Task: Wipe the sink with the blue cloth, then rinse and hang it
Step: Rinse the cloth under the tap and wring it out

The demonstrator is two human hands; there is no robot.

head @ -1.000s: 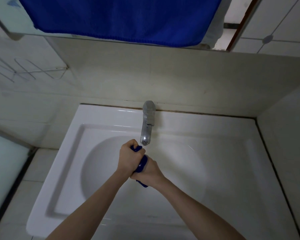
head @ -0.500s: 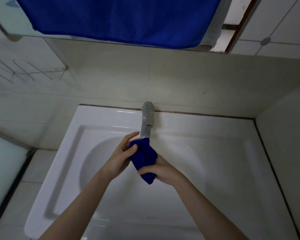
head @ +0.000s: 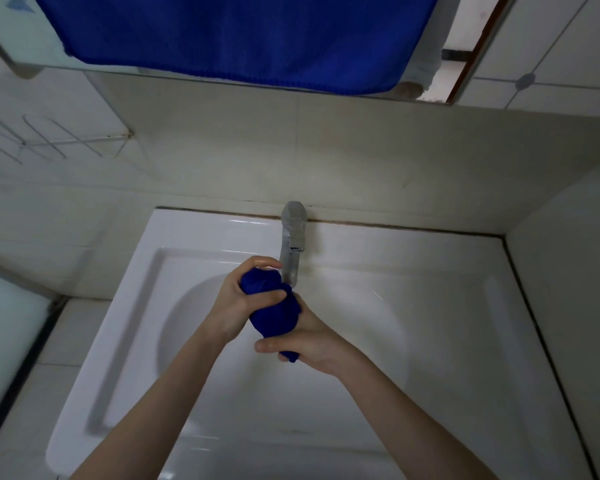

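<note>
The blue cloth (head: 274, 311) is bunched into a wad over the bowl of the white sink (head: 430, 306), just below the spout of the chrome tap (head: 292, 244). My left hand (head: 238, 303) grips the upper end of the wad, fingers curled over it and thumb across it. My right hand (head: 309, 341) grips the lower end from underneath, with a small blue tip sticking out past the fingers. I cannot tell whether water runs from the tap.
A large blue towel (head: 243, 39) hangs along the top of the view in front of a mirror. A wire rack (head: 59, 140) is fixed to the tiled wall at the left. A tiled side wall (head: 568, 271) closes in the sink's right edge.
The cloth went from tightly squeezed between both fists to a looser hanging bundle, and is now gathered into a wad again, both hands closing round it under the spout.
</note>
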